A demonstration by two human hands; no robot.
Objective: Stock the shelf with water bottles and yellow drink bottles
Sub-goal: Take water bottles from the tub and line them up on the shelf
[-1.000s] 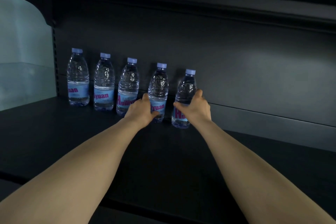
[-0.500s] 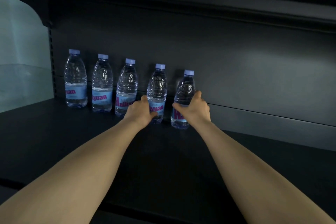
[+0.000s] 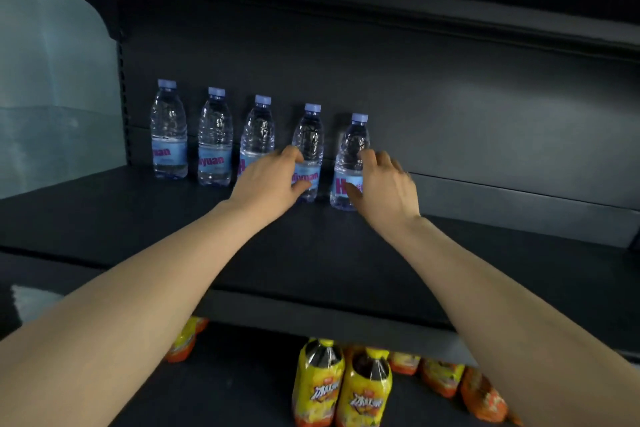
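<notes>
Five clear water bottles with blue caps and blue labels stand in a row at the back of the dark shelf (image 3: 311, 253). My left hand (image 3: 270, 180) is at the left side of the fourth water bottle (image 3: 311, 146), thumb and fingertip just touching its label, fingers loose. My right hand (image 3: 386, 187) is beside the fifth water bottle (image 3: 348, 163), fingers spread and blurred, only the tips near it. Two yellow drink bottles (image 3: 343, 388) stand side by side on the shelf below.
The shelf's back panel (image 3: 450, 121) runs behind the row, with bare shelf to the right of the fifth bottle. A pale side panel (image 3: 52, 80) closes the left end. Orange and yellow snack packs (image 3: 446, 378) lie on the lower shelf behind the yellow bottles.
Both hands have loosened from gripping the fourth and fifth bottles and drawn back slightly. The view has pulled back and tilted down, so the lower shelf now shows.
</notes>
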